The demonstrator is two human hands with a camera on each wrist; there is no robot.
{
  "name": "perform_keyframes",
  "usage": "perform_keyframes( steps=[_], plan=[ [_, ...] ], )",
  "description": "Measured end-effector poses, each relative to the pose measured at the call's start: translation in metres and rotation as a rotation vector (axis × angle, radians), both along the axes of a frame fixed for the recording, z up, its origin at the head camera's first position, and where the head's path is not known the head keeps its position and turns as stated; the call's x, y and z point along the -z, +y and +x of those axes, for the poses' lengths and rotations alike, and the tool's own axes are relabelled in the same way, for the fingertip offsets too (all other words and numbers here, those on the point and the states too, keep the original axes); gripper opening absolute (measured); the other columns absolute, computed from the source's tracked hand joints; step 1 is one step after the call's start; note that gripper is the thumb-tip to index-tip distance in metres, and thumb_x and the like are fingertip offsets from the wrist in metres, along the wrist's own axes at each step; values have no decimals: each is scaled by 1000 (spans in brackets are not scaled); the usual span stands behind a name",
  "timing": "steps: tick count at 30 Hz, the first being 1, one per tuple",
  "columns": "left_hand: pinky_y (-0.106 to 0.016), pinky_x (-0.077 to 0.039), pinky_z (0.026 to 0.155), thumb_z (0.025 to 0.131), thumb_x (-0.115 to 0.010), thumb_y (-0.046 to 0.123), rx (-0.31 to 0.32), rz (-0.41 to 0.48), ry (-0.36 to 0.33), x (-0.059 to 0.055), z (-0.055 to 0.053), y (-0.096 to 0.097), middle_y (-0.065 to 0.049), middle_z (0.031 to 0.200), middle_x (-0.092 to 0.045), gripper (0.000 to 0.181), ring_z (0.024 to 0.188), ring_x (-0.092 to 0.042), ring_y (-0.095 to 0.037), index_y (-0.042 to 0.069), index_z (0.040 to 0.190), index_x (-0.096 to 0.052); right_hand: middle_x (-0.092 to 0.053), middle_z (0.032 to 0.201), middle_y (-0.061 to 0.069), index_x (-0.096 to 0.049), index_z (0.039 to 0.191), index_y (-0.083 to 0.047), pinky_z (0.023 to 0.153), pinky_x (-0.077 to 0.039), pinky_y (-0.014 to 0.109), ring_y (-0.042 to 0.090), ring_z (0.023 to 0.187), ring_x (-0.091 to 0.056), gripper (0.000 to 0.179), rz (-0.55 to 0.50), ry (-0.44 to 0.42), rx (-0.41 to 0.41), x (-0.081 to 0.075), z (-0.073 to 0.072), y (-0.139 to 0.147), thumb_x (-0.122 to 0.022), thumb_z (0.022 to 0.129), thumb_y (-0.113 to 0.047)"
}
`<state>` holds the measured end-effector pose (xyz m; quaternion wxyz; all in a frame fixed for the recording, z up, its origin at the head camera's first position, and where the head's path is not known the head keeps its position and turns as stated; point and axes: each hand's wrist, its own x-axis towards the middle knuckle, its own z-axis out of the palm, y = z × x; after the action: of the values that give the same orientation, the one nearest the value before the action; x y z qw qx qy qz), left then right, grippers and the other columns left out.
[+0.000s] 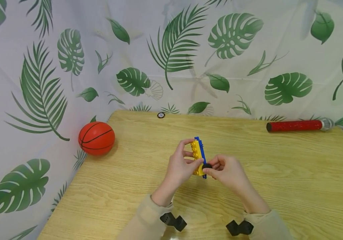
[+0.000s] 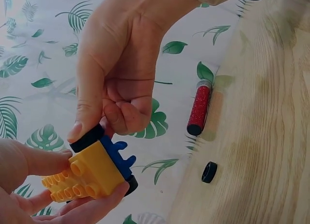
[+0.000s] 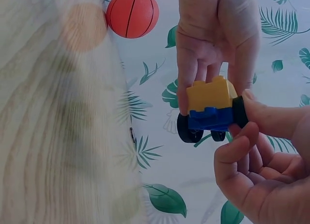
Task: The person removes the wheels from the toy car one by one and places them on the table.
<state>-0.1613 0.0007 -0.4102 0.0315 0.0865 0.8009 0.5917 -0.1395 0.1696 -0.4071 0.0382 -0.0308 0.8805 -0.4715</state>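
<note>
My left hand (image 1: 178, 168) holds a toy car of building bricks, its yellow studded brick (image 1: 196, 151) fixed onto a blue base (image 2: 117, 156). A black wheel (image 2: 88, 138) is pinched between the thumb and finger of my right hand (image 1: 229, 171), against one corner of the blue base. Whether this wheel is fully seated I cannot tell. In the right wrist view, another black wheel (image 3: 188, 128) sits at the base's opposite side, and a further wheel (image 3: 218, 136) shows beneath it. The car is tilted and held above the table.
A loose black wheel (image 1: 161, 115) lies near the back edge of the wooden table (image 1: 135, 150). An orange-red toy basketball (image 1: 96, 138) sits at the left edge. A red tube with a silver end (image 1: 295, 126) lies at the back right. Leaf-patterned cloth (image 1: 189, 73) hangs behind.
</note>
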Motion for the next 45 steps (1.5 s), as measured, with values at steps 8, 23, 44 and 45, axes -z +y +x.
perform_keyframes(
  steps=[8,23,44,45],
  plan=[
    [-28,-61,65,88,-75,9,-12,17,-30,1,-2,2,-14,107,-66,63,86,-72,-20,22,142,-46,-68,80,5,-66,87,-2,58,-51,20,11,67,-61,18,119,143,-14,-2,5,-3,-79,84,-15],
    [-35,-61,61,90,-73,11,-11,137,-181,6,-7,-2,-14,107,-62,62,81,-70,-20,21,144,-44,-65,76,2,-62,83,-6,57,-49,19,8,64,-57,19,188,298,-63,-3,10,-1,-81,81,-9],
    [-43,-62,67,91,-70,6,-4,305,-187,-2,-9,-13,-17,109,-63,62,79,-69,-20,22,144,-43,-58,91,6,-58,119,4,76,-61,30,14,79,-70,30,-445,1,-95,-8,3,24,-68,93,-8],
    [-42,-62,67,91,-70,6,-8,307,-191,-2,-9,-13,-17,109,-63,62,79,-69,-20,23,144,-43,-58,90,4,-59,118,2,76,-61,29,14,78,-70,28,-458,8,-92,-7,2,25,-67,93,-7]
  ],
)
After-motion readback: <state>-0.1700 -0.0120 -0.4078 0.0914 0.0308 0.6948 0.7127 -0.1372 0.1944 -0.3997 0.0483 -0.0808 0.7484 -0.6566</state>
